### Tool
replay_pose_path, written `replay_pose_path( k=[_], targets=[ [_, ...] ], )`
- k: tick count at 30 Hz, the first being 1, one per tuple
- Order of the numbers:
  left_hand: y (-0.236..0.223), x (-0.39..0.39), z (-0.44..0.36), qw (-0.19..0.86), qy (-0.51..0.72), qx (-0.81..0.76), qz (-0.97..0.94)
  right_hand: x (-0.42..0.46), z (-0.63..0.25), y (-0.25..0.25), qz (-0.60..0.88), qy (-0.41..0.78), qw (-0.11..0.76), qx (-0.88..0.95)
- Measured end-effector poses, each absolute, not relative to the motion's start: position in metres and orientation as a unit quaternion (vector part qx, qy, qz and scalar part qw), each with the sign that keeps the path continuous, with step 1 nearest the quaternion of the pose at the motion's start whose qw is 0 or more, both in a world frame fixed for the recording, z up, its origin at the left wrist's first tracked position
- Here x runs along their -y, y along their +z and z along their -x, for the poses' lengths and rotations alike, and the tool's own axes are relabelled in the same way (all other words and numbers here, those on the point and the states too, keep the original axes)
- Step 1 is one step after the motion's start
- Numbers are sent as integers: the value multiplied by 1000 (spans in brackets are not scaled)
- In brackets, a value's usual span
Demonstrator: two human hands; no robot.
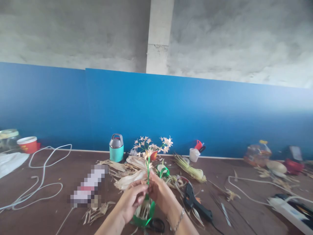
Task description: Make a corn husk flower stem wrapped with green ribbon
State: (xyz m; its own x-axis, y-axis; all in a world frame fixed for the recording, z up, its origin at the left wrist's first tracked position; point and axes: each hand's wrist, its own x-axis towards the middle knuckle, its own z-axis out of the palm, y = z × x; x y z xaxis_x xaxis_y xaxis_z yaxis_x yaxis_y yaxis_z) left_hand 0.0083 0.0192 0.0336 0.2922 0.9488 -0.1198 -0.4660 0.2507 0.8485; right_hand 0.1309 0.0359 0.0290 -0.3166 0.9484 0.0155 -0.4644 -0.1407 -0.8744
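My left hand [132,199] and my right hand [160,194] meet in the middle, fingers closed around the green stem of a pale husk flower [148,155]. The stem stands upright, its lower end hidden by my fingers. Below the hands lies a green ribbon loop [152,213] with pale strips inside it. Behind the flower are a cluster of small pale blossoms [167,142] on thin stems and a spread of dried corn husks [132,176]. A black glue gun [197,202] lies right of my right hand.
A turquoise flask [116,151] stands by the blue partition [146,104]. Right of it are a bundle of pale green stalks [190,168] and a white cup [194,155] with tools. White cables [44,166] run over the left side; a power strip [290,212] lies at right.
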Motion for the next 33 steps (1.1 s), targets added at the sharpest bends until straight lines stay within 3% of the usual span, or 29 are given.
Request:
replay_pose_path(
  k=[5, 16, 33],
  targets=[
    [40, -16, -6, 743, 469, -318, -357, -38, -141, 28, 296, 772, 442, 347],
    [33, -19, -4, 743, 463, -324, -358, -38, -142, 30, 309, 723, 509, 351],
    [35, -21, -2, 675, 465, -394, -416, -34, -142, 36, 333, 683, 479, 440]
  ],
)
